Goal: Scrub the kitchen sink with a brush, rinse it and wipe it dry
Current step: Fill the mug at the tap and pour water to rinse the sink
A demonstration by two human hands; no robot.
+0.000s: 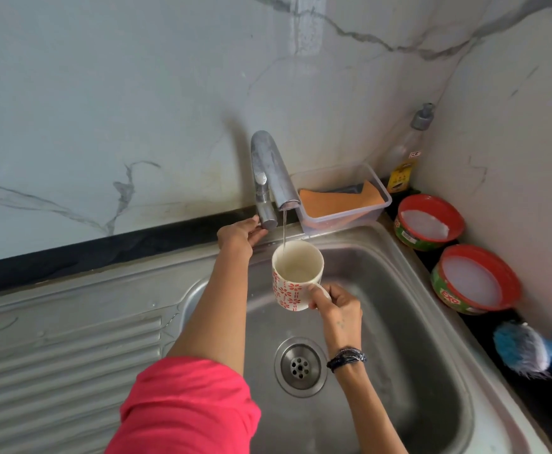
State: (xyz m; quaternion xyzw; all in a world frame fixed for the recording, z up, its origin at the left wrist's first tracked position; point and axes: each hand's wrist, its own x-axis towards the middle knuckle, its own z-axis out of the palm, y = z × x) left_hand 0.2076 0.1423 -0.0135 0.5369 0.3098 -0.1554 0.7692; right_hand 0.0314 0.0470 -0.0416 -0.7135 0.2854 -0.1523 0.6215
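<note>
A steel sink [408, 322] with a round drain [300, 367] fills the lower middle. A chrome tap [273, 168] stands at its back rim and a thin stream of water falls from the spout. My right hand [335, 304] grips the handle of a white mug with red flowers [295, 273], held under the stream; water stands in the mug. My left hand [240, 234] reaches to the tap's lever [266, 216], with its fingers curled round it. A blue and grey brush [523, 350] lies on the dark ledge to the right of the sink.
A ribbed steel drainboard [71, 342] lies left of the basin. Behind the sink a clear plastic box [343, 221] holds an orange cloth [340, 199]. Along the right ledge stand two red tubs of dish soap [428, 224] [476, 280] and a pump bottle [405, 152]. Marble walls close the back and right.
</note>
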